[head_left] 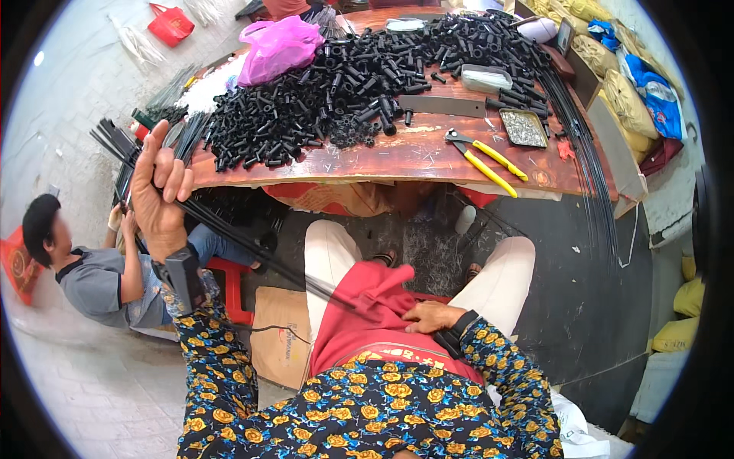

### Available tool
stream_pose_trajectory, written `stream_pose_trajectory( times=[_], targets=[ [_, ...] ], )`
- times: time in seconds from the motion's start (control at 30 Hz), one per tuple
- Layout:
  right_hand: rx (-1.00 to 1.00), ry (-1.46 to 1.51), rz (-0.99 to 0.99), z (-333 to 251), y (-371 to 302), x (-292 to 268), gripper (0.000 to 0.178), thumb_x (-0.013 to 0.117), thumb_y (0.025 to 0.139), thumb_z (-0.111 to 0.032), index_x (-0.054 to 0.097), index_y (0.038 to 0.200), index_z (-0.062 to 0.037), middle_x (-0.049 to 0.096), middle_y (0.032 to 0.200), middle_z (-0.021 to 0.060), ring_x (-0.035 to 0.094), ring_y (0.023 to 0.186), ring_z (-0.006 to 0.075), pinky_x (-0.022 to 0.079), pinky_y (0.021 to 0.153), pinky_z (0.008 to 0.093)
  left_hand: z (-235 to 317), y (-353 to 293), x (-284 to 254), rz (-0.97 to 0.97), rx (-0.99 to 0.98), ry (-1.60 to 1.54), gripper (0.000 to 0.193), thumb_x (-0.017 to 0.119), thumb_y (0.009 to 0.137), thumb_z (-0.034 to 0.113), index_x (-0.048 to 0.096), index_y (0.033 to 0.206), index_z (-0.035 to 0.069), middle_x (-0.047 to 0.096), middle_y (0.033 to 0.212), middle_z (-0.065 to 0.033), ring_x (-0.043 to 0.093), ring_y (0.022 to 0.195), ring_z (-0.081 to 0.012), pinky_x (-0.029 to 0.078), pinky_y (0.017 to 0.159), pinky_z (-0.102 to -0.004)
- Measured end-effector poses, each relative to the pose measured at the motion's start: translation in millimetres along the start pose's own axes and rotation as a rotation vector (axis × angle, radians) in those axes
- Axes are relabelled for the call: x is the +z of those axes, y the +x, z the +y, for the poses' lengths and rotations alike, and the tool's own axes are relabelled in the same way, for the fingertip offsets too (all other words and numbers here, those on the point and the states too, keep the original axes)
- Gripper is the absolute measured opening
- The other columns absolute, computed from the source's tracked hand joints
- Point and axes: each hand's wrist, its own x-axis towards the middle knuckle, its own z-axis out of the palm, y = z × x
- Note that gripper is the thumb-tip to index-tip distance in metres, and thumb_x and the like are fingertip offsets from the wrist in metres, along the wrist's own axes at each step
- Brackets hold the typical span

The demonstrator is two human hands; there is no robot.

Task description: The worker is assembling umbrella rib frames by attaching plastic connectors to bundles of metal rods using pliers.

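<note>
My left hand (pixel 162 183) is raised at the left, its lower fingers closed round a bundle of long, thin black rods (pixel 252 249) and its index finger pointing up. The rods run from beyond that hand down across my lap, their near ends blurred. My right hand (pixel 433 316) lies palm down on the red cloth (pixel 355 310) over my lap, fingers loosely bent; nothing shows in it, though its underside is hidden. Yellow-handled pliers (pixel 486 162) lie on the table's near edge, beyond both hands.
Black tubular parts (pixel 306 107) cover much of the wooden table (pixel 417 164). A tray of small metal pieces (pixel 524 127) sits right, near more rods (pixel 585 161). A seated person (pixel 107 279) is at the left, close to a red stool (pixel 233 287) and cardboard (pixel 277 336).
</note>
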Motion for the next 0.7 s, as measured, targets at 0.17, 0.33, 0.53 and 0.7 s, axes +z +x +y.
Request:
stream_pose_trajectory(
  times=[0.17,0.33,0.53,0.7],
  targets=[
    [0.104,-0.021,-0.088,5.7,16.7,6.8,0.035,0.055,0.086,-0.033,0.07,0.1,-0.0055,0.068,0.099,0.0211,0.065,0.096,0.0372,0.048,0.084,0.0449,31.3,7.2,3.6,-0.126,0.13,-0.041,0.038,0.046,0.102,0.026,0.054,0.125,-0.003,0.03,0.055,0.0059,0.031,0.04,-0.0058,0.032,0.038,-0.0244],
    [0.119,-0.109,0.098,-28.0,8.4,-13.7,0.032,0.055,0.085,-0.032,0.07,0.088,-0.0047,0.068,0.09,0.0223,0.065,0.089,0.0401,0.05,0.078,0.0465,-33.7,-9.7,17.9,0.011,0.146,-0.406,0.033,0.051,0.099,0.033,0.067,0.106,0.005,0.021,0.052,0.009,0.021,0.041,-0.0049,0.024,0.041,-0.0251],
    [-0.385,0.669,0.93,-135.3,-33.8,-77.1,0.081,0.081,0.075,-0.017,0.037,0.143,-0.0037,0.058,0.122,0.0132,0.063,0.089,0.0128,0.052,0.068,0.0249,-186.0,-63.8,68.7,0.375,-0.397,-0.866,0.033,0.055,0.096,0.039,0.066,0.1,0.009,0.027,0.053,0.0104,0.026,0.041,-0.0047,0.027,0.043,-0.0239],
    [-0.536,0.541,1.126,-142.5,-69.9,-102.6,0.031,0.072,0.085,-0.015,0.065,0.11,0.0013,0.066,0.103,0.0114,0.063,0.078,0.0111,0.05,0.066,0.0229,-240.1,-121.8,107.8,0.053,-0.714,-0.858,0.064,0.041,0.09,0.067,0.055,0.119,0.011,0.067,0.097,-0.0154,0.059,0.108,-0.0367,0.048,0.087,-0.0528]
  ],
)
